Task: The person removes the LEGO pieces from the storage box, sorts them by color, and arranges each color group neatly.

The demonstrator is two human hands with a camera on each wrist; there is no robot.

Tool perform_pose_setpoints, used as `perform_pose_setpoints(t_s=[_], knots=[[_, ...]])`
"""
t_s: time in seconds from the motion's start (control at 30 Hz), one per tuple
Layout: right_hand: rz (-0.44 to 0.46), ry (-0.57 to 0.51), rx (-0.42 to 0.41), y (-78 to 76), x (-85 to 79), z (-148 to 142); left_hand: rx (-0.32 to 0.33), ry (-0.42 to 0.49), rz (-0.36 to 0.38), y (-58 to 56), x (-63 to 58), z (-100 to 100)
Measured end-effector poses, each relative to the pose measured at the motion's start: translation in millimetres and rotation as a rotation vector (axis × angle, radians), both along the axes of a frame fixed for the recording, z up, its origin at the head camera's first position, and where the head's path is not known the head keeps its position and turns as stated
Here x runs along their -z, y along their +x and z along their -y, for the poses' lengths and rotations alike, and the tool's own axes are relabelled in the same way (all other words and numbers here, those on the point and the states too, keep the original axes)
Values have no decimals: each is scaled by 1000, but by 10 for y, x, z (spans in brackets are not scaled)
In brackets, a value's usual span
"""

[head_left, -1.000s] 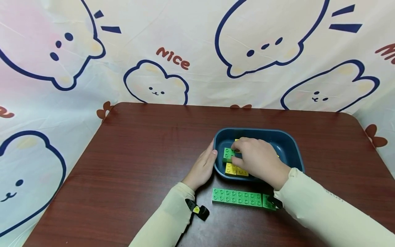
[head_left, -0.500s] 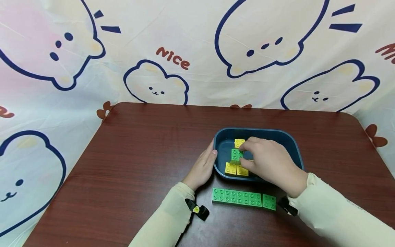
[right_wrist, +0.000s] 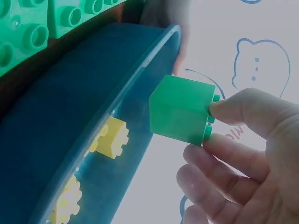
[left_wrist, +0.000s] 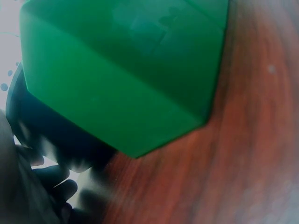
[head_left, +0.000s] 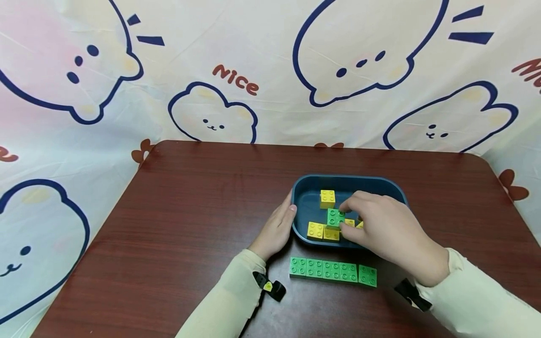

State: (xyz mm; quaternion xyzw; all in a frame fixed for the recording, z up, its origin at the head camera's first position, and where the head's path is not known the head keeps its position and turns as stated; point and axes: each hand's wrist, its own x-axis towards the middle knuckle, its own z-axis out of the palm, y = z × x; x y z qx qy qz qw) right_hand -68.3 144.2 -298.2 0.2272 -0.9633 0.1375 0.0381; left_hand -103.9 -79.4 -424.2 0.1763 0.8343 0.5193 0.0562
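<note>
The right hand [head_left: 382, 230] pinches a green block [head_left: 336, 218], probably light, stiff plastic, best gripped by opposite sides. The left hand [head_left: 274, 231], fingers uncurled, rests against the tray [head_left: 351, 176].

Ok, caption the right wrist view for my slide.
Right hand pinching a green block by its studded top over a blue tray holding yellow blocks.

A pale backdrop [head_left: 270, 33], apparently fabric, printed with navy-outlined cartoon animals [head_left: 213, 112] and the reddish-brown word "Nice" [head_left: 235, 80], rises behind a dark wood-grain table [head_left: 203, 206], glossy toward its near side.
</note>
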Motion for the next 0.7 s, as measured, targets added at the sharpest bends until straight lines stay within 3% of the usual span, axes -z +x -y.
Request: perform_pose_setpoints(t_s=[0.7], knots=[[-66, -31, 34, 458, 15, -332, 2, 9, 12, 15, 0, -5]])
